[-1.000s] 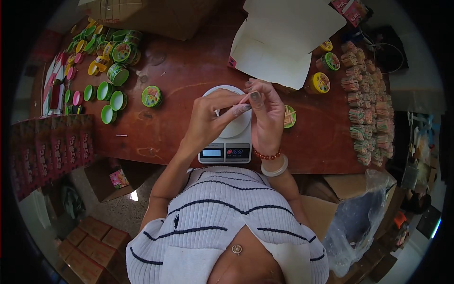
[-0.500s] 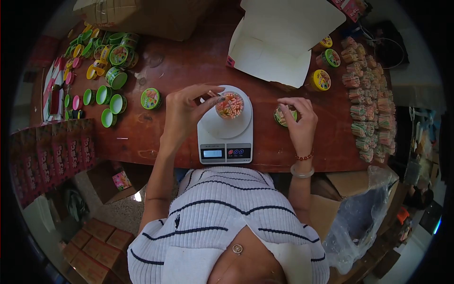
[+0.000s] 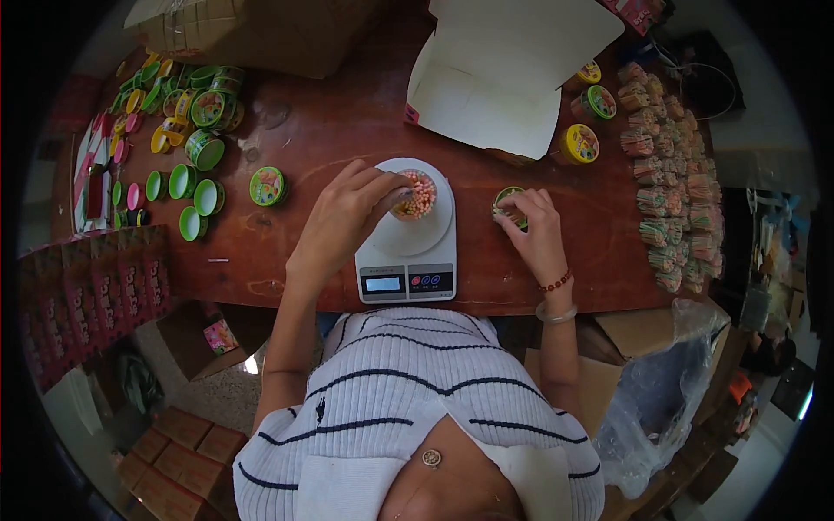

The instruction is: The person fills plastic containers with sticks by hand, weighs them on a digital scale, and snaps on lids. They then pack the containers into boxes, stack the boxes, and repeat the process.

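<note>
A clear cup of thin pink-tipped sticks [image 3: 419, 196] stands on the round plate of a white kitchen scale [image 3: 405, 270], whose small display is lit. My left hand [image 3: 354, 207] is at the cup's left rim, its fingers pressed together; whatever they may pinch is too small to make out. To the right of the scale, my right hand [image 3: 532, 224] has its thumb and fingertips on a green-rimmed round lid [image 3: 510, 208] and partly covers it. A closed green-lidded tub [image 3: 268, 186] sits left of the scale.
Green, yellow and pink lids and tubs [image 3: 207, 149] are spread at the left. An open white box [image 3: 486, 95] lies behind the scale. Bundled sticks [image 3: 669, 182] are stacked at the right, near yellow-lidded tubs [image 3: 579, 144]. Pink packets [image 3: 104, 282] line the left edge.
My left hand has closed its fingers at the cup's rim. My right hand has come down onto the round lid. The whole view has shifted slightly.
</note>
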{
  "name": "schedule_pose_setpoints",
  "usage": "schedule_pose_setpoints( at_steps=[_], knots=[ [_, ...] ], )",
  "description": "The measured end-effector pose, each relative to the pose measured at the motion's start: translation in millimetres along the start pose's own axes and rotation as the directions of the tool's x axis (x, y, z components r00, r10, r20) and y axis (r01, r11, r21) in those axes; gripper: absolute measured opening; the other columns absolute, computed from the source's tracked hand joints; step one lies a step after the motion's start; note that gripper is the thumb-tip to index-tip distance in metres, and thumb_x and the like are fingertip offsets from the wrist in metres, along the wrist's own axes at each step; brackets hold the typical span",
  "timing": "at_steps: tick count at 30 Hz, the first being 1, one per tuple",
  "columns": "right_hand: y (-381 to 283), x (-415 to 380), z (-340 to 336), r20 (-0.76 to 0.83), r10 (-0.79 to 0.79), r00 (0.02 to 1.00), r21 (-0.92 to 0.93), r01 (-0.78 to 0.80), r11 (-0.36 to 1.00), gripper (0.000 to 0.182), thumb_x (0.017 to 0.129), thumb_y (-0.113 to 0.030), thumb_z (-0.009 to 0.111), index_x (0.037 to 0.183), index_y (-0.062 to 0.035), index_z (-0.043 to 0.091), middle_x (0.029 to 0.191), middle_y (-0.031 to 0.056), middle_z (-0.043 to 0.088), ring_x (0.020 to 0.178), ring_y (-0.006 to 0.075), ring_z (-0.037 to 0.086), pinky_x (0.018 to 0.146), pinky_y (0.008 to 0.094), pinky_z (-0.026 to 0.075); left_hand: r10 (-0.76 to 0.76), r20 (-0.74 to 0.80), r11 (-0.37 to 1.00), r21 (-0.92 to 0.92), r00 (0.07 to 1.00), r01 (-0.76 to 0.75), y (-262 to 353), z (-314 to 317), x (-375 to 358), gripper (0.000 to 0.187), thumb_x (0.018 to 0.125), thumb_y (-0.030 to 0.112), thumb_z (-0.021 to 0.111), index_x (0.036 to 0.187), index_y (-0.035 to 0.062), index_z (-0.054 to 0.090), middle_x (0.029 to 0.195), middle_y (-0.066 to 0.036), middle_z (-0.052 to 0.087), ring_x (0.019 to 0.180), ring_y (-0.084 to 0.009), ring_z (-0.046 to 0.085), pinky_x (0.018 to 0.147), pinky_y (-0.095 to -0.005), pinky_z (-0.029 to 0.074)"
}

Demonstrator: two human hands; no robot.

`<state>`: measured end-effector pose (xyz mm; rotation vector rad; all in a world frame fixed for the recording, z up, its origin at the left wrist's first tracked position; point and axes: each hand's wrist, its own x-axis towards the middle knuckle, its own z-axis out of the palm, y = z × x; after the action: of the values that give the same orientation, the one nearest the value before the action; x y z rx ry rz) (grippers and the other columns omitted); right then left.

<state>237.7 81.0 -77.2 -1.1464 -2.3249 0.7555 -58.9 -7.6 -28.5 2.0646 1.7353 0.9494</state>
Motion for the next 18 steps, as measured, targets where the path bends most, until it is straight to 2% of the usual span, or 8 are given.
schedule_pose_setpoints(
  at_steps=[5, 7, 8, 12, 14, 15, 17, 18],
  knots=[
    [3.7, -1.1, 1.1, -0.050, 0.038, 0.998, 0.093, -0.033, 0.995, 0.015, 0.081, 0.000, 0.079, 0.094, -0.0010, 0.072, 0.090, 0.0104, 0.068, 0.082, 0.0252, 0.063, 0.075, 0.0351, 0.051, 0.007, -0.027, 0.999, -0.041, 1.000, -0.008, 2.0, 1.2, 0.5, 0.022, 0.091, 0.009, 0.073, 0.113, 0.0060, 0.074, 0.106, -0.012, 0.069, 0.088, -0.0299, 0.067, 0.078, -0.0414, 0.056],
    [-1.5, -2.6, -2.5, -0.069, 0.096, 0.993, 0.141, -0.085, 0.986, 0.015, 0.082, 0.001, 0.078, 0.095, -0.0004, 0.072, 0.090, 0.0103, 0.069, 0.080, 0.0236, 0.063, 0.073, 0.0333, 0.051, -0.180, -0.042, 0.963, -0.212, 0.983, 0.167, 12.0, -4.9, 0.5, 0.022, 0.093, 0.006, 0.072, 0.115, 0.0063, 0.074, 0.108, -0.012, 0.069, 0.092, -0.0303, 0.069, 0.079, -0.0409, 0.057],
    [-5.7, -3.2, -6.0, -0.085, 0.153, 0.985, 0.189, -0.135, 0.973, 0.015, 0.083, 0.003, 0.077, 0.097, 0.0002, 0.072, 0.090, 0.0103, 0.070, 0.077, 0.0219, 0.064, 0.071, 0.0316, 0.052, -0.182, -0.043, 0.962, -0.213, 0.982, 0.169, 12.5, -8.8, 0.7, 0.022, 0.093, 0.006, 0.072, 0.115, 0.0063, 0.074, 0.108, -0.012, 0.069, 0.092, -0.0303, 0.069, 0.079, -0.0409, 0.057],
    [-40.6, 6.8, -15.6, -0.208, 0.195, 0.958, 0.328, -0.120, 0.937, 0.014, 0.085, 0.004, 0.076, 0.098, 0.0003, 0.073, 0.090, 0.0082, 0.072, 0.076, 0.0145, 0.065, 0.070, 0.0272, 0.051, -0.134, -0.168, 0.991, -0.030, 0.977, 0.131, -20.4, -31.4, -16.5, 0.032, 0.093, 0.004, 0.071, 0.125, 0.0076, 0.070, 0.114, -0.014, 0.069, 0.091, -0.0266, 0.072, 0.078, -0.0370, 0.057],
    [-58.5, 20.6, -12.2, -0.334, 0.130, 0.934, 0.404, 0.017, 0.915, 0.012, 0.087, 0.004, 0.076, 0.097, -0.0001, 0.074, 0.092, 0.0068, 0.073, 0.077, 0.0103, 0.066, 0.069, 0.0247, 0.050, -0.389, -0.274, 0.899, 0.094, 0.880, 0.427, -37.7, -41.5, -30.6, 0.047, 0.093, 0.010, 0.074, 0.138, 0.0090, 0.062, 0.130, -0.018, 0.063, 0.107, -0.0308, 0.068, 0.090, -0.0397, 0.055],
    [-71.3, 26.6, -11.7, -0.315, 0.174, 0.933, 0.462, -0.009, 0.887, 0.012, 0.086, 0.004, 0.077, 0.097, -0.0013, 0.076, 0.093, 0.0056, 0.074, 0.079, 0.0098, 0.066, 0.069, 0.0237, 0.049, -0.406, -0.263, 0.891, 0.097, 0.875, 0.443, -54.7, -40.3, -44.2, 0.047, 0.093, 0.010, 0.074, 0.138, 0.0090, 0.062, 0.130, -0.018, 0.063, 0.107, -0.0308, 0.068, 0.090, -0.0397, 0.055],
    [-76.6, 38.7, -2.9, -0.331, 0.105, 0.938, 0.463, 0.065, 0.884, 0.014, 0.086, 0.004, 0.078, 0.098, -0.0019, 0.076, 0.093, 0.0051, 0.074, 0.079, 0.0097, 0.066, 0.068, 0.0237, 0.049, -0.234, -0.421, 0.701, 0.551, 0.876, 0.452, -100.0, -23.8, -74.1, 0.062, 0.093, 0.018, 0.076, 0.149, 0.0088, 0.051, 0.142, -0.022, 0.053, 0.124, -0.0384, 0.057, 0.105, -0.0453, 0.046],
    [-79.1, 44.8, 0.8, -0.363, 0.029, 0.931, 0.454, 0.149, 0.878, 0.015, 0.086, 0.004, 0.079, 0.099, -0.0025, 0.077, 0.094, 0.0047, 0.075, 0.080, 0.0096, 0.066, 0.068, 0.0237, 0.049, -0.241, -0.423, 0.696, 0.552, 0.874, 0.459, -117.3, -17.7, -87.3, 0.062, 0.093, 0.018, 0.076, 0.149, 0.0088, 0.051, 0.142, -0.022, 0.053, 0.124, -0.0384, 0.057, 0.105, -0.0453, 0.046]
  ],
)
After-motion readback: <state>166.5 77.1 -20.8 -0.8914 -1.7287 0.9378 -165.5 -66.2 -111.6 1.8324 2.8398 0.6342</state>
